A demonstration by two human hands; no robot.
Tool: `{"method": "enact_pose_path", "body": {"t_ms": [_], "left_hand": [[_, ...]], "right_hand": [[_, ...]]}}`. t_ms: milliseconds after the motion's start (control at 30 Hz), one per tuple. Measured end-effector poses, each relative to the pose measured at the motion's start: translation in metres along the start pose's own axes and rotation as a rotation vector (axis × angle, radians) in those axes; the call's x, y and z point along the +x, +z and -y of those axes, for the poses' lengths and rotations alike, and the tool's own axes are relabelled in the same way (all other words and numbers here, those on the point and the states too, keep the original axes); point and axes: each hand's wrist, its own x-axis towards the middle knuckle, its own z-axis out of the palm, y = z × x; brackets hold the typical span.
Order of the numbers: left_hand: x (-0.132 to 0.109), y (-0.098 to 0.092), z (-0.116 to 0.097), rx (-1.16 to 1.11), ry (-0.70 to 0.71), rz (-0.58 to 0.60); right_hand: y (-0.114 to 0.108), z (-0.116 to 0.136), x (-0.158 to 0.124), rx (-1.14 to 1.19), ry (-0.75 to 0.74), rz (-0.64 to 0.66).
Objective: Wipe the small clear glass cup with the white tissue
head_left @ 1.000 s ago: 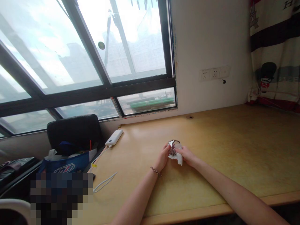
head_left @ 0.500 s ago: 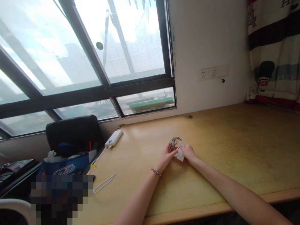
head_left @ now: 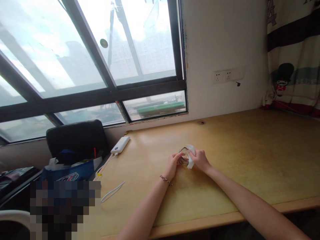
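My left hand (head_left: 173, 165) grips a small round glassy dish (head_left: 183, 162) with a dark rim, its fingers closed around the near left side. The dish is tilted above the tabletop, and its exact kind is hard to make out. In my right hand (head_left: 200, 160) is a crumpled white tissue (head_left: 191, 161), pinched and pressed against the right side of the dish. Part of the dish is hidden behind the tissue and the fingers. A braided bracelet (head_left: 165, 180) circles my left wrist.
Both forearms cross the front of the wooden table (head_left: 237, 150). At its left edge lies a white power bank (head_left: 120, 144) with a white cable (head_left: 112, 192). A dark chair (head_left: 77, 138) and a blue bag (head_left: 72, 170) stand at the left. Wall sockets (head_left: 222, 76) are behind.
The dish has turned in my hands, so its opening faces me more. The tissue has moved slightly left and up along its right side. My view has shifted a little.
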Motion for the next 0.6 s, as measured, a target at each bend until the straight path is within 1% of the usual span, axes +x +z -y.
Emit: {"method": "enact_pose_path", "body": {"t_ms": [67, 133, 167, 233, 300, 367, 500, 533, 600], "left_hand": [[0.000, -0.001, 0.001, 0.014, 0.009, -0.005], [0.000, 0.000, 0.002, 0.034, 0.009, -0.021], [0.000, 0.000, 0.002, 0.042, 0.009, -0.031], [-0.001, 0.002, 0.002, 0.041, 0.006, -0.051], [-0.001, 0.005, 0.001, 0.028, 0.005, -0.070], [-0.001, 0.007, -0.001, 0.029, 0.013, -0.067], [0.000, 0.011, -0.002, 0.057, 0.063, 0.015], [0.000, 0.011, -0.001, 0.059, 0.073, 0.026], [0.001, 0.011, 0.000, 0.058, 0.081, 0.025]], "right_hand": [[0.005, -0.005, 0.001, 0.092, 0.148, 0.072], [0.012, -0.011, 0.002, 0.215, 0.331, 0.202], [0.016, -0.014, 0.002, 0.286, 0.394, 0.262], [0.023, -0.018, 0.000, 0.487, 0.492, 0.359], [0.027, -0.020, -0.003, 0.700, 0.568, 0.410], [0.029, -0.020, -0.004, 0.817, 0.631, 0.397], [0.030, -0.019, -0.004, 0.820, 0.725, 0.280], [0.030, -0.018, -0.003, 0.813, 0.735, 0.275], [0.029, -0.016, -0.002, 0.785, 0.724, 0.307]]}}
